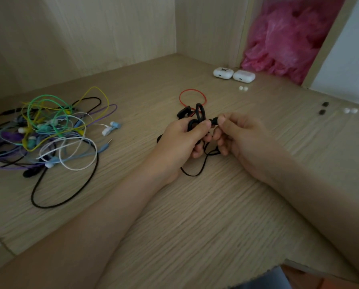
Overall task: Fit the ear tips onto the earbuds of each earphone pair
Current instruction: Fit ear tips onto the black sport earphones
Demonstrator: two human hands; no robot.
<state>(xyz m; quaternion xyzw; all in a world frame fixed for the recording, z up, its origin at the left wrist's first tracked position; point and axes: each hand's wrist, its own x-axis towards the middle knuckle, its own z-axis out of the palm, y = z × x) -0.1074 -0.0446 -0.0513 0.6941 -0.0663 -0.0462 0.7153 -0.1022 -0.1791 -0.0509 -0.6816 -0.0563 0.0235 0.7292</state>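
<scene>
Hands (180, 138) (240, 135) grip 1 black earphone (200, 111) | 2 cases (223, 72) (243, 75) | 6 loose tips (240, 88)

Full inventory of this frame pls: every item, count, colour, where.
earphone tangle: one pile, pair count unclear; green, yellow, purple, white, blue, black; desk left
black earphones: one pair, ear hooks; centre, held in both hands
red loop: one; on the desk just behind the hands
charging cases: two, white; far right, side by side
white ear tips: four; two in front of the cases, two at the right edge
dark ear tips: two; right, beside the white pair
plastic bag: one, pink; back right
desk: one, light wood grain
left hand: grips the black earphones
right hand: pinches their earbud end
</scene>
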